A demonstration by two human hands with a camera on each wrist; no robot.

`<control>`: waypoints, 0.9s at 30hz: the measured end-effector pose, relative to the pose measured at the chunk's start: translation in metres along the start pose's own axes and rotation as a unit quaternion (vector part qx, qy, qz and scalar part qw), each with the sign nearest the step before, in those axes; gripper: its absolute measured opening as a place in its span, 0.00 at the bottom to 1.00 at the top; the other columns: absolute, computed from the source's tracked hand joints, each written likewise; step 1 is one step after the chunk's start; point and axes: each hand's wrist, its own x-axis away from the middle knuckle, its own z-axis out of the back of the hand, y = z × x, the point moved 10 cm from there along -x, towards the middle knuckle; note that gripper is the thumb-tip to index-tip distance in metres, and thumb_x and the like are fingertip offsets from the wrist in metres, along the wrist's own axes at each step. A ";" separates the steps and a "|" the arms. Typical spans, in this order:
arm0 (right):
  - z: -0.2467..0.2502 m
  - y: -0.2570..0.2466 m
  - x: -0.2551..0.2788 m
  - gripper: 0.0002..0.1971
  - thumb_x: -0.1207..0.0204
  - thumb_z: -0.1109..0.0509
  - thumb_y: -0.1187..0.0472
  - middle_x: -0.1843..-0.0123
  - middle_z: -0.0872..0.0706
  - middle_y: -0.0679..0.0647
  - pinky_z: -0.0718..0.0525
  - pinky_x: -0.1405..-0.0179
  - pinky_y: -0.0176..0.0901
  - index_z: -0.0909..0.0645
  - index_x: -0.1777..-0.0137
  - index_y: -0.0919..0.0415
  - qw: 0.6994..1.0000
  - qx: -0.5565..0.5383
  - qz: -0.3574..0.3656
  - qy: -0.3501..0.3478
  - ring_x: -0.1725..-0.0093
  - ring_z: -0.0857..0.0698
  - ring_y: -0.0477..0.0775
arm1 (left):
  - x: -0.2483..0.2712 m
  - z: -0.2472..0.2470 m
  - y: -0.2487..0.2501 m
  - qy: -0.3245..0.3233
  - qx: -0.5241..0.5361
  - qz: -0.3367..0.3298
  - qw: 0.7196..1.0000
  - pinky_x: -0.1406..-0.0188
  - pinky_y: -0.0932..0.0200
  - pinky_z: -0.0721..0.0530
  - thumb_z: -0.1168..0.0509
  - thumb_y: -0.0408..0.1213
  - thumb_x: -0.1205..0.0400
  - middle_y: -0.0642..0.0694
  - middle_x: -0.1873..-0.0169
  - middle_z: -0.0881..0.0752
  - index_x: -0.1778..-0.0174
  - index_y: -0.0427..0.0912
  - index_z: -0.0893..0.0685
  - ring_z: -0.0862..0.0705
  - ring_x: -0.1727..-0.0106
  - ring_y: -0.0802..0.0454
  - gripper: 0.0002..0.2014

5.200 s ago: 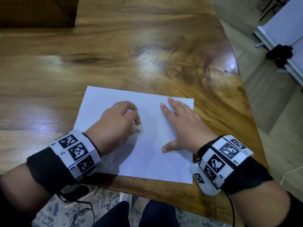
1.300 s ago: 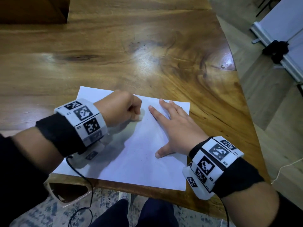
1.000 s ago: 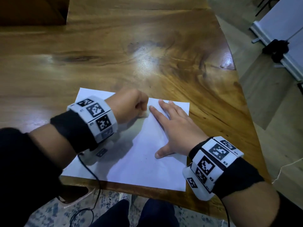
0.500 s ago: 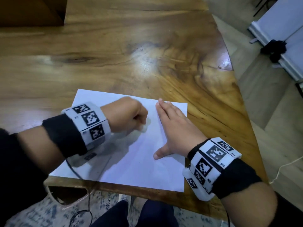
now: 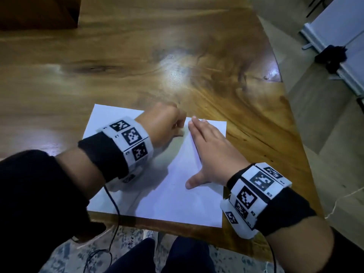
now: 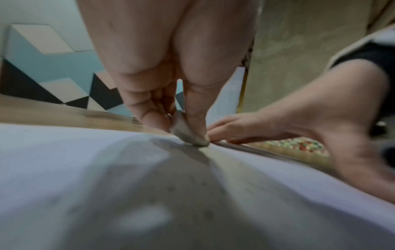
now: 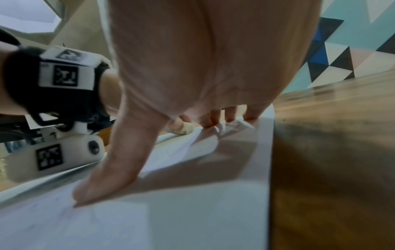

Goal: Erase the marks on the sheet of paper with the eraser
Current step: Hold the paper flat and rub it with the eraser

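Observation:
A white sheet of paper (image 5: pixel 173 196) lies on the wooden table near its front edge. My left hand (image 5: pixel 167 125) is curled into a fist at the sheet's far edge and pinches a small whitish eraser (image 6: pixel 188 133) between thumb and fingers, its tip pressed on the paper (image 6: pixel 64 152). The eraser (image 7: pixel 186 129) also shows small in the right wrist view. My right hand (image 5: pixel 208 150) lies flat on the paper's right half, fingers straight and together, thumb spread toward me. Its fingertips (image 7: pixel 215 118) press the sheet (image 7: pixel 192 211) down. No marks are plain to see.
The wooden table (image 5: pixel 177 56) stretches far and left; its curved right edge (image 5: pixel 295 123) drops to a tiled floor. A dark wooden block (image 5: pixel 37 12) stands at the far left. A white board with a black object (image 5: pixel 332 56) lies on the floor at right. Cables hang from both wristbands.
My left hand with the eraser has slid away from me toward the sheet's far edge, rubbing back and forth over the last second. My right hand's fingers have drawn together; it stays pressing the paper.

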 end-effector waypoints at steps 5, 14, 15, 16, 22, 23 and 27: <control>0.000 0.001 0.000 0.72 0.46 0.19 0.36 0.17 0.72 0.48 0.65 0.22 0.40 0.71 0.18 0.58 1.000 -0.006 0.000 -0.001 0.18 0.68 0.49 | 0.045 -0.032 0.014 -0.141 0.008 -0.072 0.987 0.61 0.55 0.23 0.31 0.37 0.28 0.43 0.66 0.16 0.66 0.39 0.17 0.20 0.62 0.46 0.05; -0.001 0.000 -0.001 0.72 0.46 0.19 0.35 0.17 0.71 0.49 0.64 0.21 0.41 0.71 0.18 0.58 1.000 0.001 0.001 -0.004 0.18 0.68 0.50 | 0.020 -0.020 0.005 -0.083 -0.007 -0.008 0.996 0.67 0.61 0.32 0.31 0.38 0.28 0.48 0.67 0.20 0.60 0.43 0.16 0.23 0.64 0.48 0.04; -0.001 0.001 -0.001 0.72 0.46 0.19 0.35 0.17 0.71 0.49 0.64 0.20 0.41 0.70 0.18 0.58 1.000 0.000 0.001 -0.004 0.18 0.68 0.50 | 0.027 -0.027 0.007 -0.119 -0.009 -0.021 0.993 0.68 0.61 0.31 0.30 0.39 0.28 0.48 0.68 0.18 0.61 0.44 0.16 0.23 0.65 0.49 0.04; -0.001 0.001 0.000 0.72 0.46 0.19 0.35 0.17 0.71 0.48 0.64 0.20 0.41 0.70 0.18 0.58 1.000 -0.001 0.002 -0.004 0.18 0.68 0.50 | 0.029 -0.031 0.009 -0.140 -0.011 -0.030 0.990 0.67 0.62 0.31 0.30 0.40 0.29 0.48 0.68 0.17 0.62 0.45 0.16 0.22 0.65 0.50 0.04; 0.000 0.000 0.000 0.72 0.46 0.20 0.35 0.17 0.72 0.49 0.63 0.19 0.43 0.70 0.18 0.59 1.000 0.006 0.001 -0.008 0.18 0.68 0.50 | 0.003 -0.011 0.002 -0.042 0.016 0.015 0.999 0.64 0.63 0.32 0.29 0.36 0.28 0.47 0.67 0.23 0.60 0.42 0.15 0.23 0.64 0.46 0.04; 0.000 0.000 0.000 0.72 0.46 0.20 0.35 0.17 0.71 0.49 0.64 0.19 0.42 0.70 0.18 0.59 1.000 0.003 0.001 -0.009 0.18 0.68 0.50 | 0.011 -0.014 0.003 -0.044 0.017 0.003 0.999 0.65 0.62 0.32 0.30 0.36 0.28 0.47 0.69 0.23 0.62 0.42 0.16 0.23 0.65 0.45 0.02; -0.001 0.000 0.001 0.72 0.46 0.19 0.36 0.17 0.71 0.49 0.65 0.22 0.40 0.71 0.18 0.58 1.000 -0.004 -0.002 -0.012 0.18 0.68 0.50 | 0.054 -0.036 0.008 -0.142 0.007 -0.044 0.989 0.64 0.61 0.29 0.30 0.38 0.29 0.45 0.68 0.16 0.66 0.43 0.15 0.20 0.63 0.46 0.03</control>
